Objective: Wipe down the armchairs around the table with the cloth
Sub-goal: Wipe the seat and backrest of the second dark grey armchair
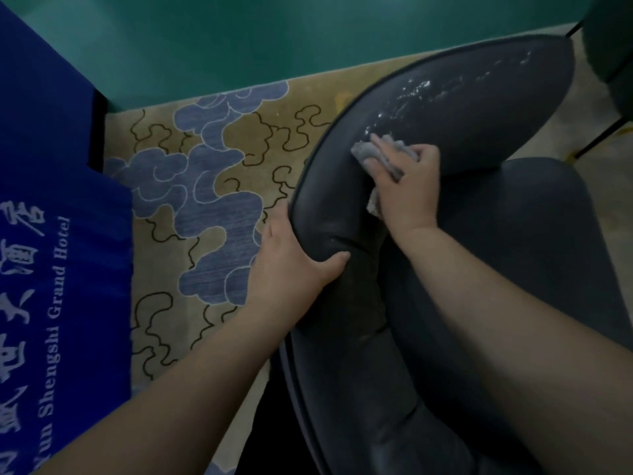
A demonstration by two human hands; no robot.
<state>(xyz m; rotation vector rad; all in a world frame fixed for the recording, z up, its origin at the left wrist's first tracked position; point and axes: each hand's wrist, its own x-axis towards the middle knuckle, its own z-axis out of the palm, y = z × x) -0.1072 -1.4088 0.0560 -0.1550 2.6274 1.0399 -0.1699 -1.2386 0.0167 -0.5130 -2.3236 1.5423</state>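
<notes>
Cloud-patterned carpet (pixel 212 186) under dark armchair (pixel 479 108)

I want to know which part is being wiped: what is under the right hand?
Under the right hand lies the crumpled grey cloth, pressed against the inner backrest of the dark armchair. Wet streaks show beyond it. The leather directly beneath the cloth and palm is covered.

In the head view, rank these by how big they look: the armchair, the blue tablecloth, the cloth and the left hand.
1. Armchair
2. Blue tablecloth, though nearness to the camera inflates it
3. Left hand
4. Cloth, partly hidden under the right hand
</notes>
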